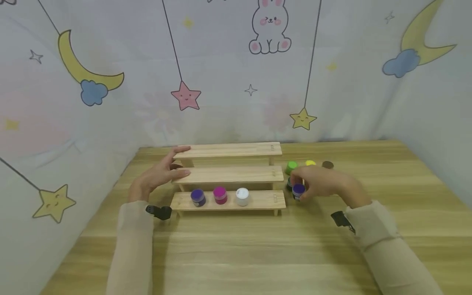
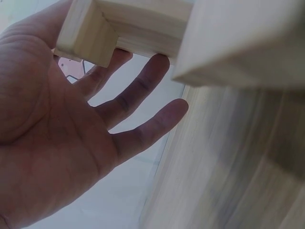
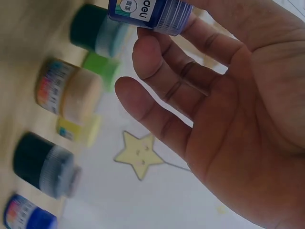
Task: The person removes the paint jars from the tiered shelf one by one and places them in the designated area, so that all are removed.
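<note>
A small blue paint jar (image 1: 298, 191) is pinched between the fingers and thumb of my right hand (image 1: 321, 180), just off the right end of a three-step wooden rack (image 1: 228, 174). The right wrist view shows this jar (image 3: 147, 13) with its "deli" label, the other fingers loosely bent below. My left hand (image 1: 156, 176) rests on the rack's left end, one finger on the top step and the thumb on the middle one. Its spread fingers (image 2: 143, 93) reach past the wood in the left wrist view. Blue (image 1: 198, 198), magenta (image 1: 220, 196) and white (image 1: 242, 197) jars stand on the lowest step.
Beside the rack's right end are a light green jar (image 1: 291, 166), a yellow jar (image 1: 310, 163), a brown-topped jar (image 1: 327, 164) and a dark green jar (image 3: 88, 28). A beige jar (image 3: 69, 90) shows in the right wrist view. A patterned cloth (image 1: 228, 119) hangs behind the table (image 1: 236, 254).
</note>
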### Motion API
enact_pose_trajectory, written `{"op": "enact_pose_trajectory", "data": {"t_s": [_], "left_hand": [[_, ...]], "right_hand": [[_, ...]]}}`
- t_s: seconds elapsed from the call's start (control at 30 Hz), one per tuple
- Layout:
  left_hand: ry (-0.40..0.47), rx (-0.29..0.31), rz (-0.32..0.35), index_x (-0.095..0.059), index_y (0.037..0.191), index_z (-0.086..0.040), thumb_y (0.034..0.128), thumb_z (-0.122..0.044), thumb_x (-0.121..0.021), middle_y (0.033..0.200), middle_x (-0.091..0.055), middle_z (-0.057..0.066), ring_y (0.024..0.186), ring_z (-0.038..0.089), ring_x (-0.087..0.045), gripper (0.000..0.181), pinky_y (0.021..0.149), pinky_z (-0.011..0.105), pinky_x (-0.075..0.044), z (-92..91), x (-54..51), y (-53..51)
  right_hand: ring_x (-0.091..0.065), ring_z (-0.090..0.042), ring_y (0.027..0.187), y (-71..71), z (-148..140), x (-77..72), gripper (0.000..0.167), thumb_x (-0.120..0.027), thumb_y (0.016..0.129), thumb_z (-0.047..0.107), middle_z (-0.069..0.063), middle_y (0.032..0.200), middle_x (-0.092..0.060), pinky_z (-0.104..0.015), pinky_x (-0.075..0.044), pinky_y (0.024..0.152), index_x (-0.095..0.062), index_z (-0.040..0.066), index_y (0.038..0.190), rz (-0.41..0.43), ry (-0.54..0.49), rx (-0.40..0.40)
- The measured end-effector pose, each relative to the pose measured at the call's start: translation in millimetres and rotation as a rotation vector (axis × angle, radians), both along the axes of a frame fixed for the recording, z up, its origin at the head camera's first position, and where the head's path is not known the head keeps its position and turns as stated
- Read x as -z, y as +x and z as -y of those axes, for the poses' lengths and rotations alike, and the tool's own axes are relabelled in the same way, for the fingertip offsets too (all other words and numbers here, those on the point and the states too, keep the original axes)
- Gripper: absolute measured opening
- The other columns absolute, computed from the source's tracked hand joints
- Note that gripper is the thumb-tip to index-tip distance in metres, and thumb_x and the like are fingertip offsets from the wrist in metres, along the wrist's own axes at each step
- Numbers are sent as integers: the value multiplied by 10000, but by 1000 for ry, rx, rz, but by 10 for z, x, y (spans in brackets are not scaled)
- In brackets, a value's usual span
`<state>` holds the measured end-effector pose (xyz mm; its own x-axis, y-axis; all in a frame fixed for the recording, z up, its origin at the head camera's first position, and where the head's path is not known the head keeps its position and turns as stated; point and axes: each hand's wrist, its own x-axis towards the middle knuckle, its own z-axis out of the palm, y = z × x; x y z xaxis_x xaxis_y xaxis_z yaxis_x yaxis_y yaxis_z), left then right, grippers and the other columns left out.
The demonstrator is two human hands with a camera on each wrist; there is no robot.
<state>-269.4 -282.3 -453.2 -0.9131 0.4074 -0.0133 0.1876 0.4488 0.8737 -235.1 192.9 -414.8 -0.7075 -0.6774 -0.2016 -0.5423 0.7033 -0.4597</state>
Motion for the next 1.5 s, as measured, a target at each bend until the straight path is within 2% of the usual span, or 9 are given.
{"op": "enact_pose_trajectory", "data": {"t_s": [0.13,0.23,0.43,0.57,0.77,0.97,1.2,1.4,1.5], "left_hand": [[-8,-1,-4,-217,1568,-353,970,-281,-685,1609,-150,95,1334,446,-402,763,1050,646,-339,-22,-12,-10],[-8,1,4,-223,1564,-362,967,-286,-689,1600,-168,99,1333,434,-412,761,1055,641,-340,-40,-32,-19],[-5,8,8,-229,1561,-365,967,-279,-690,1589,-184,107,1323,413,-434,758,1053,632,-352,-73,-70,-43],[4,14,24,-239,1559,-361,964,-270,-696,1586,-187,110,1331,415,-428,756,1057,617,-363,-109,-47,-54],[24,38,29,-227,1569,-322,975,-228,-679,1613,-128,123,1345,440,-420,752,1036,610,-389,-129,14,-44],[29,30,28,-232,1567,-324,973,-234,-683,1611,-130,127,1342,441,-423,751,1038,618,-382,-122,28,-22],[28,19,27,-213,1568,-341,975,-235,-679,1629,-83,98,1346,432,-410,762,1041,612,-382,-76,-21,-18],[40,5,40,-211,1566,-345,970,-232,-687,1637,-67,63,1360,426,-395,771,1056,616,-362,-29,-29,0],[40,-1,51,-217,1565,-346,966,-235,-693,1634,-77,55,1361,416,-396,773,1066,614,-352,-18,-6,17]], "right_hand": [[-542,-156,812,-9,55,133,319,-809,787,57,1,922,-590,-296,-484,693,-614,76,1038,15,14,-3],[-552,-144,810,3,83,173,330,-826,774,66,7,918,-596,-296,-494,696,-612,85,1024,1,34,-3],[-544,-141,788,49,100,182,343,-859,775,111,12,908,-591,-305,-489,685,-611,102,1011,-42,113,21],[-537,-134,764,81,107,190,335,-872,767,141,21,870,-581,-298,-481,661,-614,107,976,-59,176,34],[-555,-144,816,139,77,192,365,-873,771,159,14,910,-593,-323,-497,711,-628,86,1032,-14,151,58],[-616,-211,919,189,40,98,389,-800,847,155,-70,1027,-641,-386,-534,780,-637,5,1168,-44,100,94],[-646,-266,983,219,163,-154,287,-749,916,212,-84,1063,-670,-427,-532,828,-640,38,1116,-159,72,68],[-614,-188,848,229,411,-357,247,-688,956,215,-45,972,-642,-386,-520,771,-619,35,1109,-158,77,67],[-610,-180,840,267,539,-418,284,-675,969,236,-56,997,-640,-373,-521,752,-606,41,1164,-154,68,67]]}}
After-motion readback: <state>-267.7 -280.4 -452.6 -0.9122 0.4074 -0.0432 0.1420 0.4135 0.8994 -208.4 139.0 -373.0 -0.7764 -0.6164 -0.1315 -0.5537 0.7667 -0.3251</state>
